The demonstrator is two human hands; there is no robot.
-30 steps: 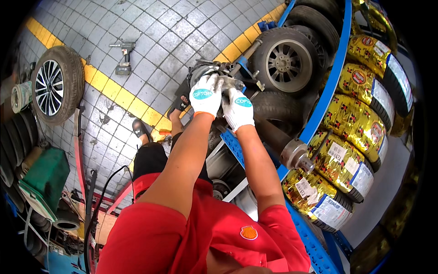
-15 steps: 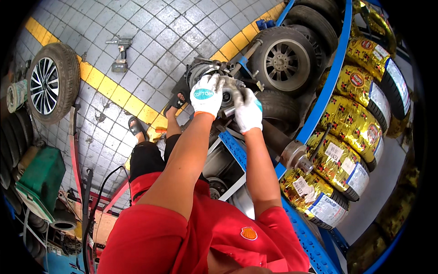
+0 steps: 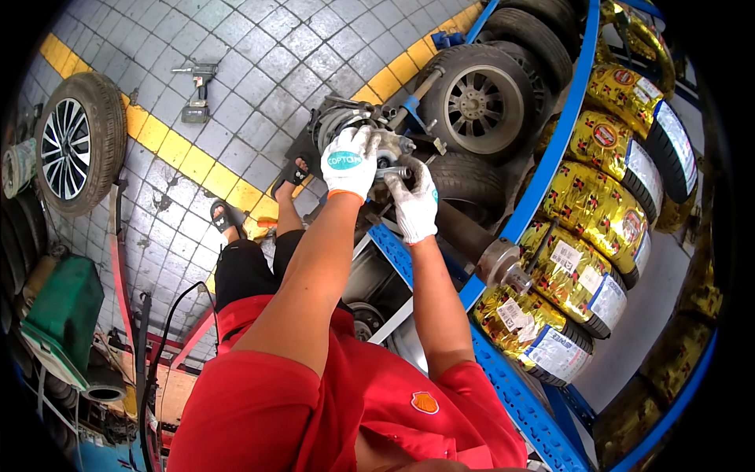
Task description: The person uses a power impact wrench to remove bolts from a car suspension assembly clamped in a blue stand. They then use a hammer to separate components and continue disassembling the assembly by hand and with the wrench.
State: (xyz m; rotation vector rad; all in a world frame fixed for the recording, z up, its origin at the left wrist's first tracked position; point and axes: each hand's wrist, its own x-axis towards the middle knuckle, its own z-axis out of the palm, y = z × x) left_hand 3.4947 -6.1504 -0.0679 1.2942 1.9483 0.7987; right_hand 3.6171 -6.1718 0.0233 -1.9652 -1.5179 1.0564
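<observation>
My left hand (image 3: 350,163), in a white work glove with a teal patch, curls its fingers over a grey metal part (image 3: 387,143) on top of a heap of metal pieces. Just right of it and lower, my gloved right hand (image 3: 414,206) has its thumb and fingers closed around the end of a short shiny metal cylinder (image 3: 391,172). What lies under the left palm is hidden. Dark ring-shaped metal parts (image 3: 334,119) are piled beyond the left hand.
A blue rack (image 3: 543,165) runs along the right, with gold-wrapped tires (image 3: 594,197) behind it. A wheel (image 3: 481,106) stands past my hands, and a thick metal tube (image 3: 464,234) lies right of them. A cordless impact wrench (image 3: 198,90) is on the tiled floor; another wheel (image 3: 69,145) stands left.
My right hand has drawn back toward me and slightly left, its fingers now at the shiny cylinder. The cylinder has shifted away from me. My left hand stays on the metal part.
</observation>
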